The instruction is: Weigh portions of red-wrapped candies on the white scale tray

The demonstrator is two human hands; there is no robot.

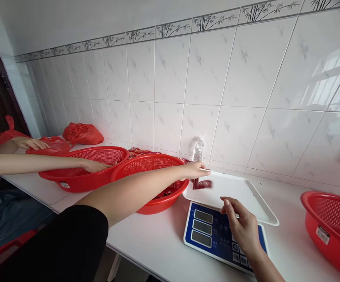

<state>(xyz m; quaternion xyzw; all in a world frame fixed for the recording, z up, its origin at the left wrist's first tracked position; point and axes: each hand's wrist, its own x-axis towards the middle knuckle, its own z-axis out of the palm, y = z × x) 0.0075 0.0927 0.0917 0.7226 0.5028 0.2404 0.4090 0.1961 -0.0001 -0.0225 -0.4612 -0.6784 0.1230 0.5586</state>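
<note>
Pkt (203,183) in L hand (195,170) over tray (240,192)

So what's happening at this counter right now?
The person's left hand holds a red packet down at the white tray on the blue scale, reaching past a red basket. Their right hand rests at the tray's front edge, above the scale's keypad. A co-worker's hand is in the next basket.

White counter (158,243): three red baskets (78,182), blue scale (214,235), red bags (82,134).
</note>
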